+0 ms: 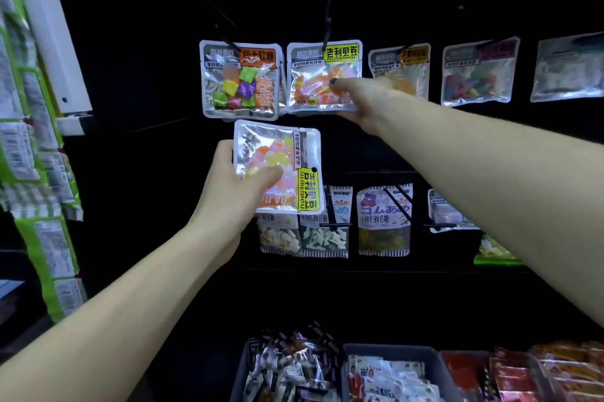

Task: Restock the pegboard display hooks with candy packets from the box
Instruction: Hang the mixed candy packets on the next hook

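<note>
My left hand (237, 187) grips a silver candy packet (281, 156) with a yellow label, turned sideways, held in front of the black pegboard (137, 58). My right hand (362, 99) reaches up to a matching yellow-label packet (318, 74) that hangs on a black hook (328, 19); thumb on its front, fingers under its lower edge. Left of it hangs a packet of coloured square candies (240, 81) on its own hook. The box is not in view.
More packets hang to the right (477, 71) and on a lower row (384, 222). Grey bins (392, 351) of wrapped snacks stand at the bottom. Green packets (42, 173) and a white post (49, 25) line the left side.
</note>
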Motion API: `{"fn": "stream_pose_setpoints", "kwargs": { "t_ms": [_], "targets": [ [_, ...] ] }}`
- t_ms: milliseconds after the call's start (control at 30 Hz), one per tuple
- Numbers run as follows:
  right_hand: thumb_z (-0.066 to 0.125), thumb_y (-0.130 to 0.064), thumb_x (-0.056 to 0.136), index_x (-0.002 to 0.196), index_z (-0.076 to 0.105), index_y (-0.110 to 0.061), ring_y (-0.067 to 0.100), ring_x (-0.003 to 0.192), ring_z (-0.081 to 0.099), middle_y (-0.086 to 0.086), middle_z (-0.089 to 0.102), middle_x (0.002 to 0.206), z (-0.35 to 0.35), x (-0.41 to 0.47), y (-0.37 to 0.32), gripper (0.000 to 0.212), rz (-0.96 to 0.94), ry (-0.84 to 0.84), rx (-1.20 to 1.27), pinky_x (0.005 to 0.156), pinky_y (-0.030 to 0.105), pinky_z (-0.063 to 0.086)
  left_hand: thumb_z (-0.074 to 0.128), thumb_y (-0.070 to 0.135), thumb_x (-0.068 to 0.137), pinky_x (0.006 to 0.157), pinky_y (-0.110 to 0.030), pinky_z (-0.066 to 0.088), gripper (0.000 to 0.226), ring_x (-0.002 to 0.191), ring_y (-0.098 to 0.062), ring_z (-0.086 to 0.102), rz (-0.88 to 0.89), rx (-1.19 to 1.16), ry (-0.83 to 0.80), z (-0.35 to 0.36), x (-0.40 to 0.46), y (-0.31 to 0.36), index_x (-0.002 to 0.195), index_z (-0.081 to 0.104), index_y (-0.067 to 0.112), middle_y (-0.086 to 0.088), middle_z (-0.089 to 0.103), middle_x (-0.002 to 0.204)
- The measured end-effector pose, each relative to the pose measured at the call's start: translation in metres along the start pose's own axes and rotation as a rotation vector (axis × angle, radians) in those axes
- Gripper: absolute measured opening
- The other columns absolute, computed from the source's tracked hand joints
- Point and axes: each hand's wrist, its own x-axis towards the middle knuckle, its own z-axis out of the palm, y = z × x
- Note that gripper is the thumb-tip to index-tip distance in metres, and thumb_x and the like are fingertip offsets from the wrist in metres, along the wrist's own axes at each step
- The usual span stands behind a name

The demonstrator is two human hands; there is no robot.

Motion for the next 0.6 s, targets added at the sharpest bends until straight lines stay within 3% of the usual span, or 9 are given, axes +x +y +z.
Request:
{"fn": "stream_pose_setpoints", "kwargs": {
  "t_ms": [67, 133, 200, 267, 367, 500, 600],
  "targets": [
    [0.081, -0.012, 0.088, 0.128, 0.061, 0.0, 0.028, 0.107, 0.065, 0.012, 0.058, 0.131, 0.001, 0.006, 0.004, 0.047, 0.013, -0.025, 0.005, 0.048, 0.024, 0.058, 0.078, 0.016, 0.091, 0.096, -0.058, 0.059, 0.03, 0.102, -0.026, 0.075, -0.023, -0.047, 0.024, 0.001, 0.002, 0.001, 0.109, 0.058, 0.029, -0.002, 0.073, 0.112],
    [0.081, -0.014, 0.089, 0.129, 0.061, 0.001, 0.032, 0.105, 0.066, 0.013, 0.052, 0.141, 0.001, 0.005, 0.006, 0.047, 0.038, -0.041, 0.035, 0.051, 0.026, 0.06, 0.078, 0.017, 0.093, 0.095, -0.055, 0.06, 0.027, 0.099, -0.022, 0.077, -0.034, -0.085, 0.038, 0.002, 0.003, 0.003, 0.111, 0.06, 0.028, 0.001, 0.075, 0.111],
    [0.081, -0.024, 0.09, 0.139, 0.053, -0.003, 0.031, 0.093, 0.067, 0.012, 0.045, 0.15, -0.001, 0.002, 0.012, 0.06, 0.065, -0.055, 0.031, 0.066, 0.035, 0.064, 0.078, 0.021, 0.094, 0.096, -0.053, 0.06, 0.028, 0.1, -0.019, 0.076, -0.034, -0.092, 0.048, 0.004, 0.003, 0.008, 0.116, 0.062, 0.028, 0.003, 0.077, 0.111],
    [0.077, -0.04, 0.09, 0.151, 0.041, -0.01, 0.032, 0.094, 0.065, 0.017, 0.042, 0.156, -0.005, -0.006, 0.022, 0.077, 0.112, -0.086, -0.048, 0.086, 0.043, 0.062, 0.077, 0.022, 0.094, 0.097, -0.051, 0.06, 0.03, 0.102, -0.02, 0.077, -0.035, -0.111, 0.059, 0.004, 0.002, 0.014, 0.121, 0.065, 0.026, 0.003, 0.077, 0.113],
    [0.069, -0.061, 0.088, 0.155, 0.034, -0.018, 0.034, 0.106, 0.065, 0.023, 0.049, 0.148, -0.014, -0.039, 0.037, 0.087, 0.187, -0.143, -0.098, 0.089, 0.045, 0.059, 0.075, 0.017, 0.096, 0.091, -0.041, 0.062, 0.033, 0.101, -0.02, 0.077, -0.061, -0.176, 0.068, 0.005, 0.0, 0.024, 0.127, 0.067, 0.021, 0.002, 0.079, 0.113],
    [0.058, -0.064, 0.094, 0.138, 0.053, -0.006, 0.035, 0.108, 0.073, 0.023, 0.069, 0.124, -0.034, -0.096, 0.041, 0.073, 0.236, -0.407, 0.122, 0.095, 0.051, 0.059, 0.072, 0.012, 0.097, 0.077, -0.029, 0.063, 0.031, 0.089, -0.015, 0.077, -0.143, -0.288, 0.049, 0.007, -0.005, 0.036, 0.127, 0.068, 0.016, -0.002, 0.08, 0.112],
    [0.064, -0.044, 0.099, 0.131, 0.062, -0.009, 0.033, 0.107, 0.075, 0.018, 0.076, 0.117, -0.039, -0.123, 0.031, 0.047, 0.153, -0.56, 0.082, 0.097, 0.048, 0.06, 0.071, 0.008, 0.097, 0.074, -0.027, 0.063, 0.032, 0.087, -0.013, 0.077, -0.146, -0.329, 0.04, 0.012, -0.009, 0.042, 0.129, 0.068, 0.012, -0.003, 0.079, 0.111]
  ]
}}
